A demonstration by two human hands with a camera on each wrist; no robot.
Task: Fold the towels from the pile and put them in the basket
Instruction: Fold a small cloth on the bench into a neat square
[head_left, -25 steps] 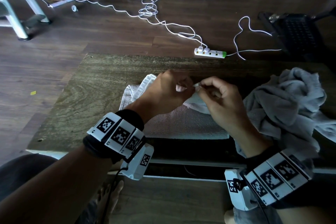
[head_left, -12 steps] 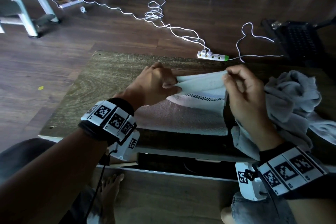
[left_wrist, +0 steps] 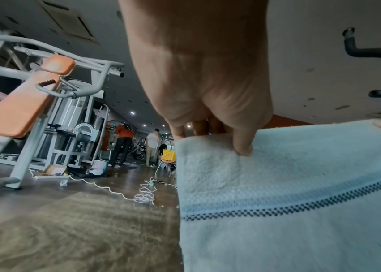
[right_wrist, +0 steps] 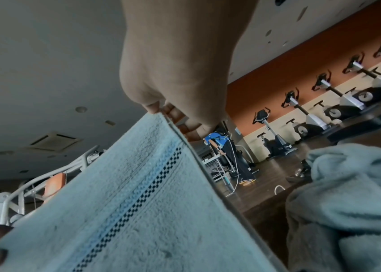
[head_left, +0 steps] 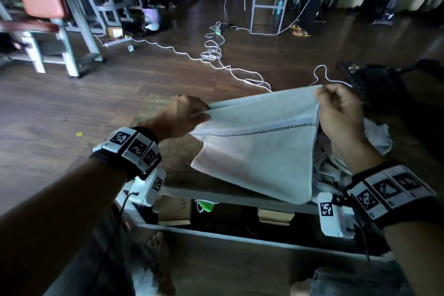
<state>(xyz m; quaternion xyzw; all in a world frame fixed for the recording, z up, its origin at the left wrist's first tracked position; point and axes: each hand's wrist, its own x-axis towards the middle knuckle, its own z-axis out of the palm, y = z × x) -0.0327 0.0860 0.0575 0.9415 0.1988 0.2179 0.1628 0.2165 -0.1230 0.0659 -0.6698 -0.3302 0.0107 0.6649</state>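
Left grip (head_left: 182, 115) and right grip (head_left: 336, 108) each pinched on a top corner of the towel (head_left: 259, 151). Stretched between both, above the tabletop (head_left: 177, 161). Pile (right_wrist: 347, 202) just right of the right grip.

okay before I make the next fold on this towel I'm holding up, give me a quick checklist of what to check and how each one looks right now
1. Left hand pinches a top corner of the towel: ok.
2. Right hand pinches the other top corner: ok.
3. Top edge stretched taut between the hands: ok.
4. Towel hanging flat, checkered stripe running straight: mostly ok, though the left side is bunched at the grip.
5. Bare table under the towel to lay it down: ok on the left; the pile of towels crowds the right side.
6. Basket within reach: cannot tell; the dark one beyond the right hand may be it.
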